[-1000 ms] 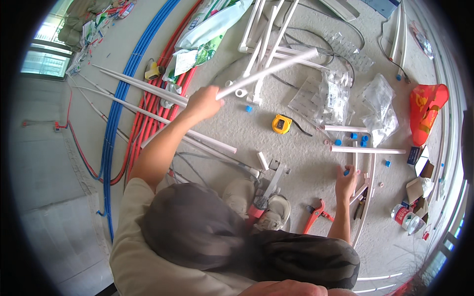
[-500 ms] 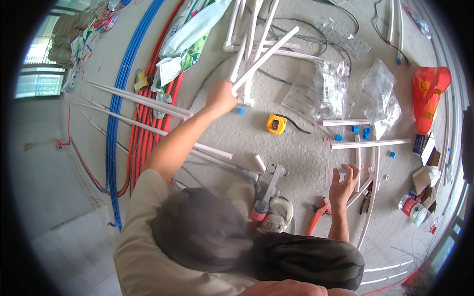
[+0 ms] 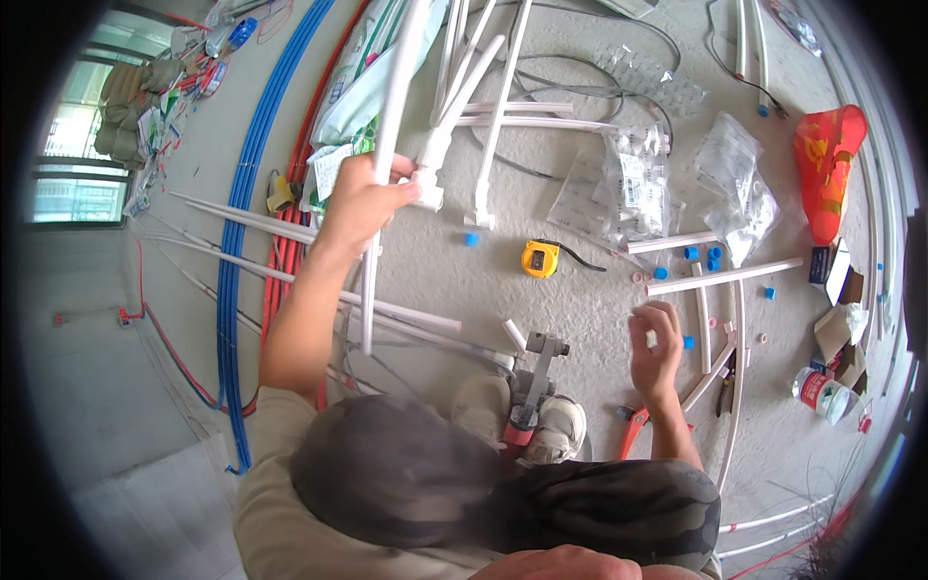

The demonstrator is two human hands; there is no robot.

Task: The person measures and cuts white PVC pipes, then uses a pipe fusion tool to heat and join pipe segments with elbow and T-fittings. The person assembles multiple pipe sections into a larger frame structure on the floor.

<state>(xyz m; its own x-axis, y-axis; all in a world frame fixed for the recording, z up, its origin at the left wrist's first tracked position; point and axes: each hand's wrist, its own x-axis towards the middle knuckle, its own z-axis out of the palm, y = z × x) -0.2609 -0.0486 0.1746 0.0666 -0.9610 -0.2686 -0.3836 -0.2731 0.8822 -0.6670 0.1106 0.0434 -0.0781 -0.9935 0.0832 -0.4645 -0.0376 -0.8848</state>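
My left hand [image 3: 360,205] is closed around a long white plastic pipe [image 3: 387,126], which stands up past the fist and runs down below it. Its thumb and fingertips reach to a white pipe fitting [image 3: 426,189] at the end of another white pipe, touching it or nearly so. Over the floor at right, my right hand [image 3: 657,358] has its fingers curled round a small white piece [image 3: 652,339], mostly hidden. A blue cap [image 3: 688,342] shows beside that hand. Partly behind my right wrist lies a red-handled pipe cutter [image 3: 633,431].
A yellow tape measure [image 3: 539,259] lies mid-floor. Clear plastic bags [image 3: 638,179], cut white pipes [image 3: 725,276] and several blue caps lie to the right. Blue pipes [image 3: 253,155] and red pipes run along the left. A grey tool with a red end [image 3: 530,396] rests between my shoes.
My left hand has drawn back and left, bringing the long pipe upright. My right hand has shifted slightly up and left, its fingers now curled in round a small white piece.
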